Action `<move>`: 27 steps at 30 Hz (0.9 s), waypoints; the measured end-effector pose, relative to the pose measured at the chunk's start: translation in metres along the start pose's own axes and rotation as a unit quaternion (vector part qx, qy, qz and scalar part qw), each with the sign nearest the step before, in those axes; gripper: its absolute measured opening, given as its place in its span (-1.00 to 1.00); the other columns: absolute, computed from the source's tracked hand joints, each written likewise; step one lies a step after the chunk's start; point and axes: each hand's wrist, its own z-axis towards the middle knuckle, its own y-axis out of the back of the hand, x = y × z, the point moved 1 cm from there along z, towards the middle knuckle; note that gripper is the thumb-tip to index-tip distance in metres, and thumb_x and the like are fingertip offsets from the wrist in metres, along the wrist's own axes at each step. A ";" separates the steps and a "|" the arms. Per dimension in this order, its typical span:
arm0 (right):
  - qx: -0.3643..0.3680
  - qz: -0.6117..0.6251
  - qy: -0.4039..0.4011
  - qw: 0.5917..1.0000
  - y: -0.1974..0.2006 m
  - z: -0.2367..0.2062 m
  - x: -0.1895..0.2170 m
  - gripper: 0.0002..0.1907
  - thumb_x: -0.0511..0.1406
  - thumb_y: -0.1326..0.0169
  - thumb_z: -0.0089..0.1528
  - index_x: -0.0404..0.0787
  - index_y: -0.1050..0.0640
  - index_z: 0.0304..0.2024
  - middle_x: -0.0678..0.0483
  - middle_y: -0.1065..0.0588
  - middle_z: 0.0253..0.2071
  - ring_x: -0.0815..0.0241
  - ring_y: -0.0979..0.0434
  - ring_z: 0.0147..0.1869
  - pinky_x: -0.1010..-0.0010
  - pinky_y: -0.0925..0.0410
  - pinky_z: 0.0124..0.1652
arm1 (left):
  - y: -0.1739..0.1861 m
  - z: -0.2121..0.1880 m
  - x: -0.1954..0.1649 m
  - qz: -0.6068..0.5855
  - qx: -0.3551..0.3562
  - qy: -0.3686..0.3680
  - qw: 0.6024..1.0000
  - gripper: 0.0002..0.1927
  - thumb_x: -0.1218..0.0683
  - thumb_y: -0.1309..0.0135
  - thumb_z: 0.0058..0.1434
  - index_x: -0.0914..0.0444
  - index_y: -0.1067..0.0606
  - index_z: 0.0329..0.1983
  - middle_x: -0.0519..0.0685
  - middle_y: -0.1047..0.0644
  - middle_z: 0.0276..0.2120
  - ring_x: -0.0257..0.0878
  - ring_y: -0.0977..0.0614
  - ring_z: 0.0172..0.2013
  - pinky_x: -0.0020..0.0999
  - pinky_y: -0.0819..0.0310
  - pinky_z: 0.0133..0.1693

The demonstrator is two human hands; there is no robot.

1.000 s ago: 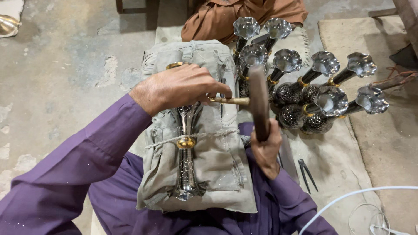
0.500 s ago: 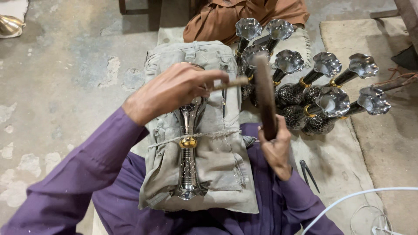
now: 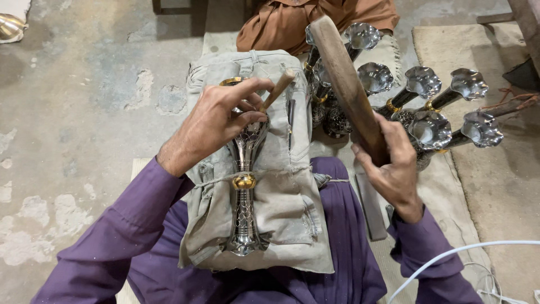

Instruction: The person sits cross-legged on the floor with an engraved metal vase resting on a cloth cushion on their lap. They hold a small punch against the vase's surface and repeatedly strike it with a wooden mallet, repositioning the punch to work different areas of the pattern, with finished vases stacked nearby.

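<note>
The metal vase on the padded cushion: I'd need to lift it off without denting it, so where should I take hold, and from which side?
Grip the metal vase at its narrow waist beside the gold collar, coming from above. It lies flat along the grey cushion, stem exposed, base towards the person. The flared top sits under the left hand and its punch, so it looks harder to reach.

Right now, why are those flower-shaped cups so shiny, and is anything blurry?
Head view: soft daylight glints off the polished metal cups and the vase on the cloth pad; the wooden stick in the right hand looks slightly smeared; shadows are faint.
</note>
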 end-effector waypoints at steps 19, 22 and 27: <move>0.034 -0.221 0.103 0.969 0.051 0.083 0.059 -0.35 -0.38 -0.19 0.33 0.05 -0.38 0.46 0.08 -0.59 -0.07 0.20 -0.56 -0.27 0.37 -0.46 -0.28 | -0.024 -0.021 0.008 0.016 -0.128 -0.016 0.992 -0.52 0.24 -0.23 0.27 0.20 -0.40 0.24 0.06 -0.68 -0.19 -0.18 -0.77 -0.19 -0.29 -0.73 -0.16; 0.023 -0.133 0.124 0.983 0.052 0.086 0.065 -0.35 -0.39 -0.12 0.34 0.04 -0.33 0.47 0.06 -0.56 -0.02 0.24 -0.56 -0.17 0.47 -0.45 -0.20 | -0.027 -0.023 0.008 0.014 -0.149 -0.027 0.988 -0.50 0.26 -0.21 0.27 0.21 -0.39 0.26 0.07 -0.68 -0.17 -0.17 -0.77 -0.16 -0.29 -0.73 -0.14; -0.020 -0.271 0.153 0.950 0.055 0.093 0.069 -0.40 -0.36 -0.22 0.39 -0.01 -0.38 0.45 0.07 -0.62 -0.07 0.27 -0.56 -0.26 0.46 -0.39 -0.33 | -0.031 -0.025 0.008 -0.005 -0.167 0.004 0.986 -0.50 0.23 -0.25 0.26 0.20 -0.40 0.25 0.06 -0.69 -0.20 -0.19 -0.78 -0.19 -0.30 -0.73 -0.21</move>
